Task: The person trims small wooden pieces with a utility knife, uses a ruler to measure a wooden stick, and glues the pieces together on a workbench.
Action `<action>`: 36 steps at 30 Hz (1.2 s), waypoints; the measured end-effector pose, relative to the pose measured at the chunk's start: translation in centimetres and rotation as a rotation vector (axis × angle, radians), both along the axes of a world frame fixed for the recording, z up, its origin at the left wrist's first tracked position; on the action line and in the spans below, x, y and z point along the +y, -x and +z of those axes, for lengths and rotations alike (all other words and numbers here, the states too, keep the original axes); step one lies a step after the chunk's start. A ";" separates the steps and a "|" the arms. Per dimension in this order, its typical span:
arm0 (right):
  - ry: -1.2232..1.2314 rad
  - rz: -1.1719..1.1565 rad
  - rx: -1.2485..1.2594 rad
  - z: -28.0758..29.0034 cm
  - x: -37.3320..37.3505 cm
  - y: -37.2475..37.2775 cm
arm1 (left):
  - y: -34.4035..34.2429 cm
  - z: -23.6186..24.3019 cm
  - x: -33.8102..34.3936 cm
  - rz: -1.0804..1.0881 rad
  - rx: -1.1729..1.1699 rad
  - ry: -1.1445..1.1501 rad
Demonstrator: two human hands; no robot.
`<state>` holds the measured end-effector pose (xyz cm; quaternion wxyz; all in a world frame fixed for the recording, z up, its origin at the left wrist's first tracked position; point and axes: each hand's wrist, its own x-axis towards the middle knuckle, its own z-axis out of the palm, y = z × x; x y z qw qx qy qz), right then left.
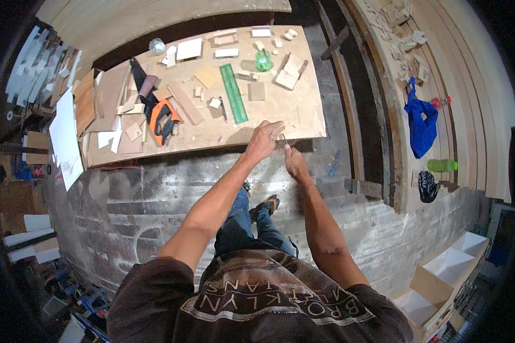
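Note:
My left hand (pixel 263 139) is at the near edge of the work table (pixel 300 117), its fingers closed on or around something small that I cannot make out. Just right of it and lower, my right hand (pixel 294 161) grips a thin tool (pixel 285 141) that points up toward the edge. Beyond my hands lie a green ruler (pixel 232 91), a dark pencil-like item (pixel 223 108), small wood blocks (pixel 256 91) and a green round container (pixel 263 60). An orange-handled handsaw (pixel 160 123) lies to the left among boards and offcuts.
A wooden bench (pixel 458 143) on the right holds offcuts, a blue bag (pixel 420 123) and bottles. White-lined boxes (pixel 446 263) stand at the lower right. Stacked panels (pixel 63 137) line the left. My feet are on the grey floor (pixel 126 211) below the table edge.

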<state>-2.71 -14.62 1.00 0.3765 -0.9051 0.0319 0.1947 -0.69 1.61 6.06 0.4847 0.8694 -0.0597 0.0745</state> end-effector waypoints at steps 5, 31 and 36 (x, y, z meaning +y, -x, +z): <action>0.083 0.045 -0.174 5.8 1.3 -1.1 | 0.1 7.3 3.6 -0.022 0.520 0.918; -0.481 0.041 -0.517 12.6 11.4 0.3 | -2.5 3.2 8.6 0.442 0.662 1.587; -0.423 -0.265 -0.419 12.4 9.4 -4.2 | -3.1 3.1 6.9 0.337 0.821 1.341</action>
